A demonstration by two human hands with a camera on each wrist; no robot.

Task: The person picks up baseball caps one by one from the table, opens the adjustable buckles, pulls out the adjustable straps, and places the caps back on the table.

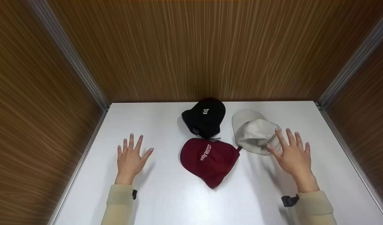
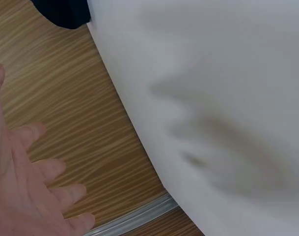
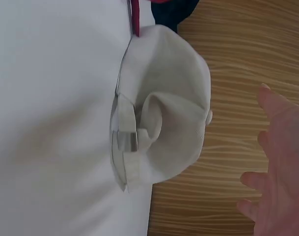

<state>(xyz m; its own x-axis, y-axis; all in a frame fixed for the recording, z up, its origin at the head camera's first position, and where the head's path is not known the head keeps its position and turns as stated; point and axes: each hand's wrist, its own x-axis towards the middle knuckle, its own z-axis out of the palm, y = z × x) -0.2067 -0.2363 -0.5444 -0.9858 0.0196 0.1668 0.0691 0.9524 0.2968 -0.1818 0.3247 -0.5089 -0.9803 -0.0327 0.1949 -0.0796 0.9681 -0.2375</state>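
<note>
Apparently you're at a pre-grasp step, left hand (image 1: 129, 161) and right hand (image 1: 294, 157) empty, fingers spread above the worktop (image 1: 166, 203), the black cap (image 1: 207, 122) behind the red cap (image 1: 221, 162), the cream cap (image 1: 251, 129) beside your right hand, so gripping it likely calls for lowering that hand.

Beige sleeves (image 1: 314, 204), black wrist devices (image 1: 288, 201)
</note>
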